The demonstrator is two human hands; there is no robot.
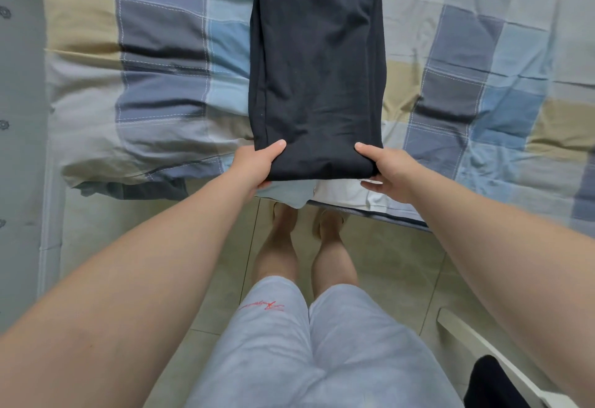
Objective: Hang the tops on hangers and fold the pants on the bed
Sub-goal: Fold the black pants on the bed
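Observation:
Dark navy pants (317, 66) lie lengthwise on the bed (483, 63), running from the near edge away to the top of the view, the two legs stacked. My left hand (256, 166) grips the near left corner of the pants, thumb on top and fingers underneath. My right hand (384, 167) grips the near right corner the same way. The near end of the pants is slightly raised off the checked bedcover. No tops or hangers are in view.
A folded checked quilt (135, 95) lies on the bed to the left of the pants. Tiled floor (396, 266) and my legs are below the bed edge. A white bar with a dark garment (492, 382) sits at the lower right.

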